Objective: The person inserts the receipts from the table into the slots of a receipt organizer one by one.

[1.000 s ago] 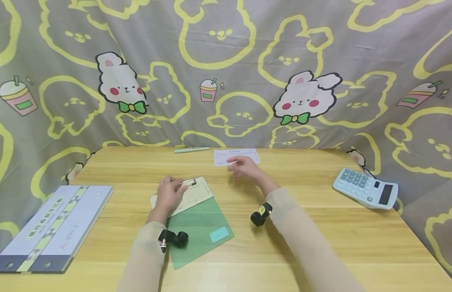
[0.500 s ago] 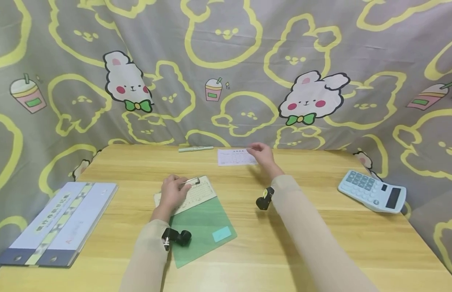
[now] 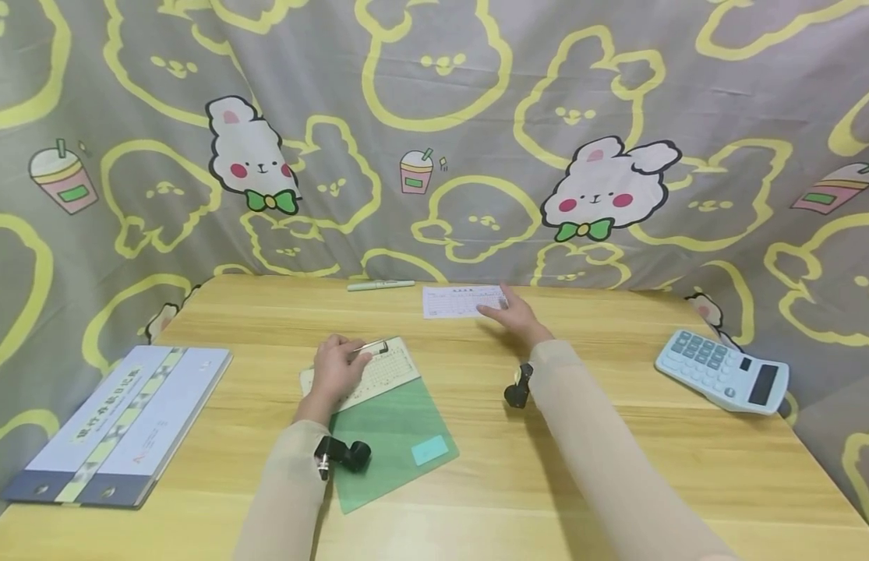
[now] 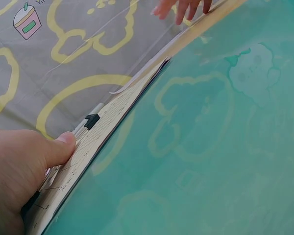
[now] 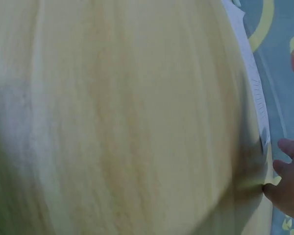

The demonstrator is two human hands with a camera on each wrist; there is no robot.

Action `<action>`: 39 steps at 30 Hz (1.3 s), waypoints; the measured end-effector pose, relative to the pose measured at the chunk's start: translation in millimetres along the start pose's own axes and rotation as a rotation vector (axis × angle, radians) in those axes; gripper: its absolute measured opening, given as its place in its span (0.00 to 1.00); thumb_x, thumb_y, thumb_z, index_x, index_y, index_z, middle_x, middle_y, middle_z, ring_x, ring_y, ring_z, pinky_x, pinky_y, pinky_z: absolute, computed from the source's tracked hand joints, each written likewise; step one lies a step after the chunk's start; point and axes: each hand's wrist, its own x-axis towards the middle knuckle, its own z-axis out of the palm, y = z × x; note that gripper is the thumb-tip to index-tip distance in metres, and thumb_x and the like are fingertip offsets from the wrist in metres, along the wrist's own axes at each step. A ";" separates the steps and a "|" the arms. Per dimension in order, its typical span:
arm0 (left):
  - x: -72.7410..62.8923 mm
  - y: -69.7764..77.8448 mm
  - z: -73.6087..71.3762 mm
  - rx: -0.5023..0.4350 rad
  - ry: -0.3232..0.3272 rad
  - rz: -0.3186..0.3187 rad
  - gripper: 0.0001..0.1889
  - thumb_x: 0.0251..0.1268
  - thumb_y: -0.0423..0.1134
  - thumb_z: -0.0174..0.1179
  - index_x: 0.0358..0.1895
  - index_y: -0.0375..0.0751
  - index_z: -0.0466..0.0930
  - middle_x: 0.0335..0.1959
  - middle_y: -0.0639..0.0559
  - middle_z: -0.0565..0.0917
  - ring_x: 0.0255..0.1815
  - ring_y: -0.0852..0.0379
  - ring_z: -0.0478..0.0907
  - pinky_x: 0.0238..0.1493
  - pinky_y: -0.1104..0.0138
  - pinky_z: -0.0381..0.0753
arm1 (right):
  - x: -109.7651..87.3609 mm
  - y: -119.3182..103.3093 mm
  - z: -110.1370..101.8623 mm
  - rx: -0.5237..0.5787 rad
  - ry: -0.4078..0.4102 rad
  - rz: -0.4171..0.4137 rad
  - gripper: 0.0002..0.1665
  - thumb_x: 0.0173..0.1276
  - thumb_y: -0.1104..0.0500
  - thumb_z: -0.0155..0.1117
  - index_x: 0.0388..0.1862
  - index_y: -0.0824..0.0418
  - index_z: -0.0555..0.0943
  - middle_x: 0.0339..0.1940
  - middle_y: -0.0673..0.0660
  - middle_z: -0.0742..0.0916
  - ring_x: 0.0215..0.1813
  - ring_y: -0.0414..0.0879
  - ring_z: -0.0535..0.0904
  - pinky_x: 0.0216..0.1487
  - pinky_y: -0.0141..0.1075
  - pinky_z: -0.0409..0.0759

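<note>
A green clipboard (image 3: 392, 448) lies slanted on the table, with a cream gridded sheet (image 3: 388, 374) across its upper part and a light blue sticky note (image 3: 430, 450) near its lower corner. My left hand (image 3: 338, 372) grips the clipboard's top at the clip (image 3: 371, 348). In the left wrist view the thumb (image 4: 59, 149) presses beside the clip's black end; the other fingers are hidden. Farther back lies a white printed slip (image 3: 455, 302). At its right end, my right hand (image 3: 514, 313) has its fingers spread; whether they touch the slip I cannot tell.
A pale green pen (image 3: 381, 286) lies along the table's back edge, left of the slip. At the far left is a thick blue-white ledger (image 3: 136, 425). A light blue calculator (image 3: 722, 371) sits at the right. A patterned curtain (image 3: 476, 156) rises behind the table.
My right hand moved right over the slip to its right end and has lowered, its fingers spreading. The left hand stays at the clip. The whole head view shifted slightly.
</note>
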 end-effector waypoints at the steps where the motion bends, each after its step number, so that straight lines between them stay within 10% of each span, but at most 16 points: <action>1: 0.2 0.0 0.4 -0.001 0.000 -0.005 0.19 0.58 0.43 0.54 0.49 0.36 0.74 0.42 0.44 0.68 0.44 0.47 0.60 0.45 0.55 0.58 | -2.1 -1.6 0.2 -0.046 -0.020 -0.003 0.52 0.55 0.39 0.55 0.67 0.63 0.43 0.67 0.62 0.50 0.65 0.57 0.43 0.62 0.46 0.42; 14: 0.7 2.4 -0.5 -0.010 -0.008 -0.038 0.19 0.58 0.44 0.54 0.50 0.37 0.73 0.44 0.44 0.68 0.46 0.48 0.60 0.45 0.55 0.59 | -15.4 -2.0 9.0 -0.351 -0.165 0.040 0.50 0.55 0.31 0.45 0.68 0.59 0.46 0.66 0.66 0.41 0.63 0.64 0.27 0.56 0.56 0.28; 27: 0.4 3.4 -3.3 -0.019 -0.012 -0.045 0.19 0.58 0.44 0.54 0.51 0.37 0.73 0.44 0.43 0.68 0.45 0.47 0.60 0.44 0.55 0.60 | -20.2 5.0 16.8 -0.338 0.130 -0.044 0.37 0.53 0.39 0.56 0.47 0.69 0.69 0.50 0.65 0.71 0.57 0.60 0.57 0.58 0.47 0.48; 39: -0.4 2.3 -0.1 -0.026 -0.007 -0.034 0.19 0.58 0.43 0.54 0.50 0.36 0.74 0.42 0.43 0.68 0.44 0.47 0.61 0.43 0.55 0.60 | -28.6 10.7 27.4 -0.352 0.269 -0.015 0.35 0.49 0.42 0.63 0.41 0.70 0.71 0.38 0.61 0.73 0.42 0.54 0.66 0.47 0.43 0.61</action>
